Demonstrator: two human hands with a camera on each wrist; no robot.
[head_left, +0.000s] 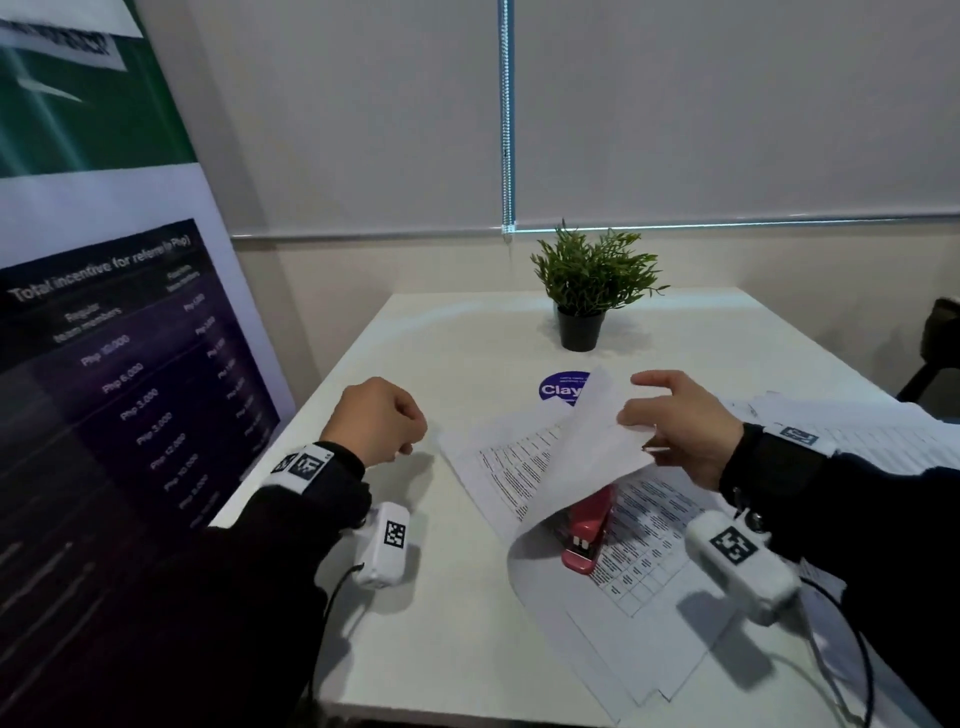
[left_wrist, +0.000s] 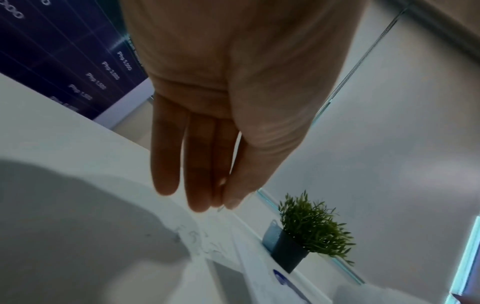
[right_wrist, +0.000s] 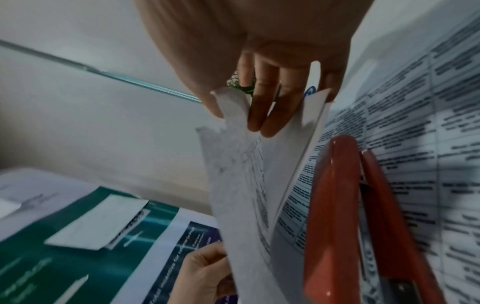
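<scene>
My right hand pinches the corner of a white sheet between thumb and fingers and holds it lifted and curled over the table. The right wrist view shows that pinch on the sheet. A red stapler lies on a spread of printed sheets, partly under the lifted sheet; it is also close in the right wrist view. My left hand hovers left of the papers, apart from them. Its fingers hang together with the thumb against them, and nothing shows in them.
A small potted plant stands at the back of the white table, with a round blue sticker in front of it. More sheets lie at the right. A tall printed banner stands along the left edge.
</scene>
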